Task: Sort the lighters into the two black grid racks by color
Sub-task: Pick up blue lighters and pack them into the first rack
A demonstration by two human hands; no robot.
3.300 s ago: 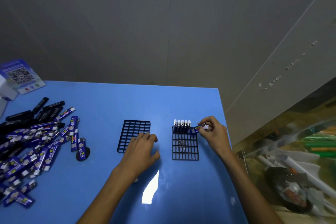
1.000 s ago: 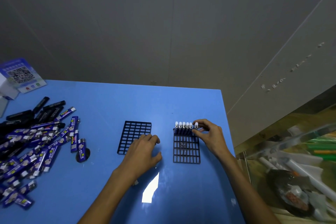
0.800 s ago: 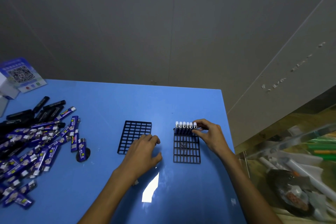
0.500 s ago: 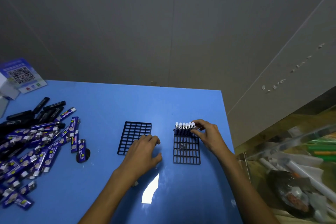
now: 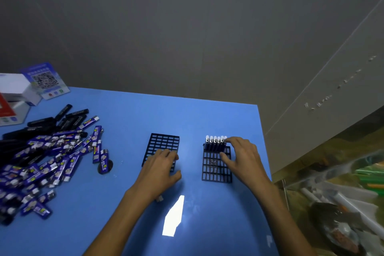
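Note:
Two black grid racks lie on the blue table. The left rack [image 5: 164, 143] holds no lighters. The right rack [image 5: 216, 172] carries a row of several blue lighters [image 5: 215, 144] with white caps, standing upright along its far edge. My right hand [image 5: 242, 158] reaches over this rack: its index fingertip presses the top of the rightmost lighter and its thumb rests lower on the grid. My left hand [image 5: 160, 169] lies knuckles up on the near end of the left rack with fingers curled; a small white tip sticks out under its wrist.
A big loose pile of blue lighters [image 5: 47, 158] and black lighters [image 5: 41, 124] covers the table's left side. White boxes [image 5: 14, 93] and a QR-code card [image 5: 46, 80] stand at the far left. The table's right edge [image 5: 265, 141] drops to floor clutter.
My right hand carried a blue lighter to the right end of the row and stood it in the rack; its pinch has loosened to a fingertip on top. The left hand stayed put.

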